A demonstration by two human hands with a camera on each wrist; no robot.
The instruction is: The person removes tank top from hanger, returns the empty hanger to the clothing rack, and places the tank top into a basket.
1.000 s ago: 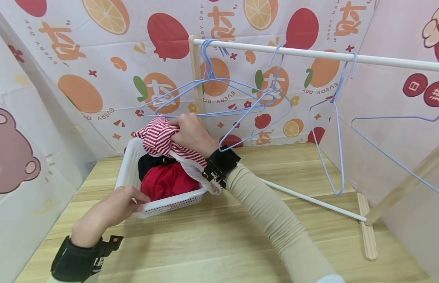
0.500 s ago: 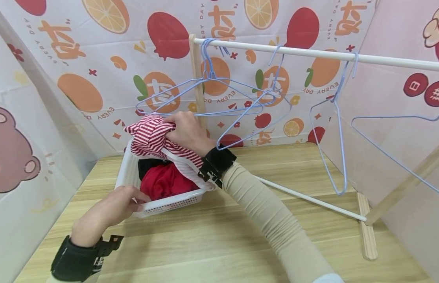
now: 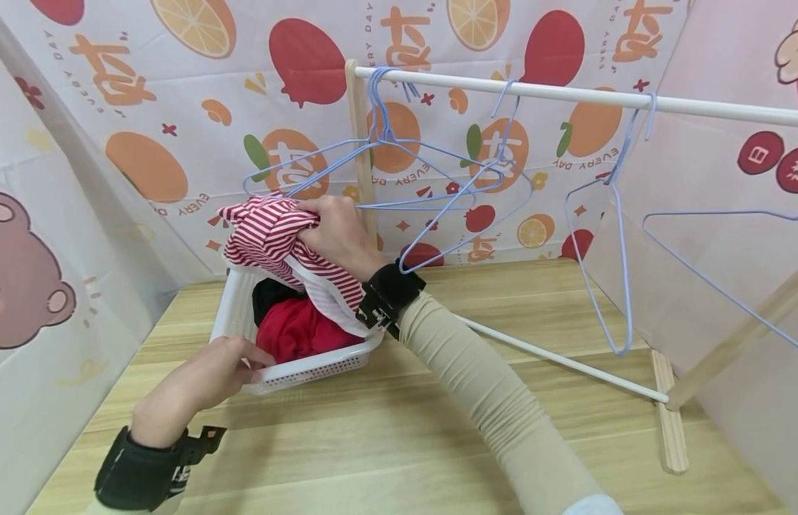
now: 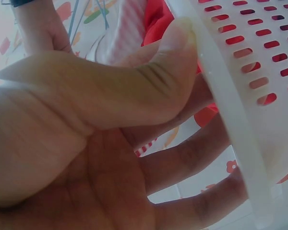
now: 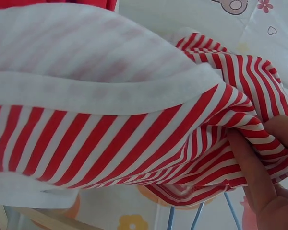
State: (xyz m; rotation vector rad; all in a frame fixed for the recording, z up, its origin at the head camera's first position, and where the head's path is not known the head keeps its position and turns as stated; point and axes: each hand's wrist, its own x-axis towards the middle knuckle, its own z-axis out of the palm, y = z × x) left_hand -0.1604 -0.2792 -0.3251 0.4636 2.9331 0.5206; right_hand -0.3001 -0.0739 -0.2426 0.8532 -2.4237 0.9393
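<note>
My right hand [image 3: 340, 232] pinches a red-and-white striped garment [image 3: 264, 232] above the back of a white plastic basket [image 3: 312, 368]. In the right wrist view the garment's striped cloth [image 5: 110, 143] bunches between thumb and fingers, and its white inner side shows. The lower part of the garment hangs toward the basket's right side. My left hand [image 3: 212, 375] grips the basket's near left rim; in the left wrist view the thumb [image 4: 177, 52] lies on the rim and the fingers reach behind it. Inside the basket lie a red cloth [image 3: 302, 329] and a black cloth [image 3: 270, 297].
Several blue hangers [image 3: 386, 136] hang on the white rail [image 3: 566, 96] of a wooden rack, one close above my right wrist. A lower white bar [image 3: 560, 365] runs to the rack's right foot [image 3: 669, 422]. Printed curtains stand behind the wooden table [image 3: 347, 443].
My right hand has lifted the striped garment a little, moving up and to the left. The garment's lower end has drawn in over the basket. My left hand stays on the rim.
</note>
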